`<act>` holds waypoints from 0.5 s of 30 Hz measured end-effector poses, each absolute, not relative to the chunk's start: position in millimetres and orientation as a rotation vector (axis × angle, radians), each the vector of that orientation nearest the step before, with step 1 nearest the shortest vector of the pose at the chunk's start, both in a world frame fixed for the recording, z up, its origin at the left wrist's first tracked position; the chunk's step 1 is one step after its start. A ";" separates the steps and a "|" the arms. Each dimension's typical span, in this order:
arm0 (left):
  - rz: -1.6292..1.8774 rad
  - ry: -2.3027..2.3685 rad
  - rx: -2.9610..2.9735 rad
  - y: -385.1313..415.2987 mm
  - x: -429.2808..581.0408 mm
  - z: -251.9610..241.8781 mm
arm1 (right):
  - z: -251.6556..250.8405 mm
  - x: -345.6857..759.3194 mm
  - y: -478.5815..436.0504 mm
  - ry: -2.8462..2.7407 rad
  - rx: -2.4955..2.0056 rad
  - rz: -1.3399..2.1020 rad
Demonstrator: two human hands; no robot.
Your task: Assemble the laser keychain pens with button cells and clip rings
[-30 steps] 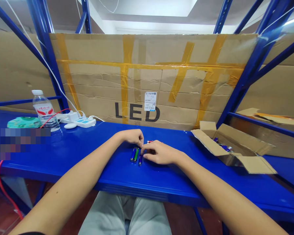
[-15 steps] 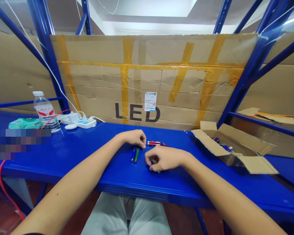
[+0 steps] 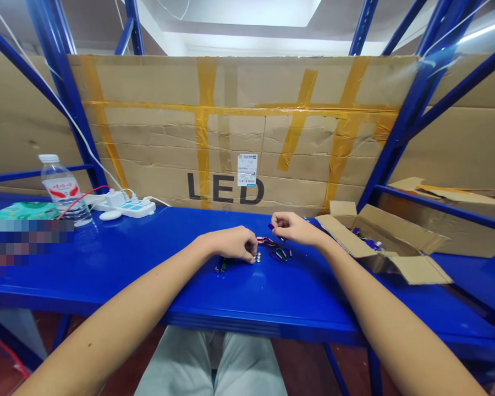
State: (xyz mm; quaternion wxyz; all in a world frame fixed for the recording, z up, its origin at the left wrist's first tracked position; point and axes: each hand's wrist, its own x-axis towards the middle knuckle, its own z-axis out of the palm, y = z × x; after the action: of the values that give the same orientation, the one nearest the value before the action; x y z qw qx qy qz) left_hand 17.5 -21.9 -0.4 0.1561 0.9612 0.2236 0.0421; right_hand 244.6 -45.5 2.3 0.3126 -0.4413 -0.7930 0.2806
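My left hand is low over the blue table, thumb and fingers drawn together beside small silver discs like button cells. Whether one is between its fingertips is hidden. Partly under that hand lie a blue and a green small tube, mostly covered. Farther right, my right hand is raised a little, fingers pinched on a small blue metal piece. Below it several coloured carabiner clips lie on the table. A red small tube with a clip shows just past my left fingertips.
At the right stands an open cardboard box with blue-purple pieces inside. A water bottle, a green packet and a white power strip are at the left. A large cardboard sheet closes off the back.
My right hand has moved up and right, uncovering the clips and holding the blue piece. My left hand has come down and right over the tubes to the discs. The view has shifted slightly.
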 end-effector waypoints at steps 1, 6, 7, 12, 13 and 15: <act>0.120 0.641 2.753 -21.6 17.4 -0.6 | 0.8 244.1 -44.7 -2.101 -1.167 0.739; 0.099 0.627 2.737 -19.9 16.5 -0.3 | 0.5 244.0 -44.4 -2.105 -1.164 0.733; 0.094 0.624 2.732 -19.7 16.5 -0.3 | 0.8 244.1 -44.6 -2.105 -1.164 0.733; 0.075 0.666 2.726 -17.5 16.1 -0.1 | 0.9 243.9 -44.9 -2.109 -1.185 0.726; 0.074 0.678 2.731 -16.9 15.7 0.2 | 0.6 244.0 -44.7 -2.109 -1.187 0.724; 0.070 0.703 2.740 -15.7 14.7 0.7 | 0.0 244.2 -44.1 -2.111 -1.187 0.723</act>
State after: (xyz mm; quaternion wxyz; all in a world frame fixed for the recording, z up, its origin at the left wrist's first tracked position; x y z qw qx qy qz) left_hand 14.7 -15.7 0.7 0.1552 0.9566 0.2455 0.0243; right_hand 244.2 -44.1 0.0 0.3024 -0.4477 -0.7961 0.2727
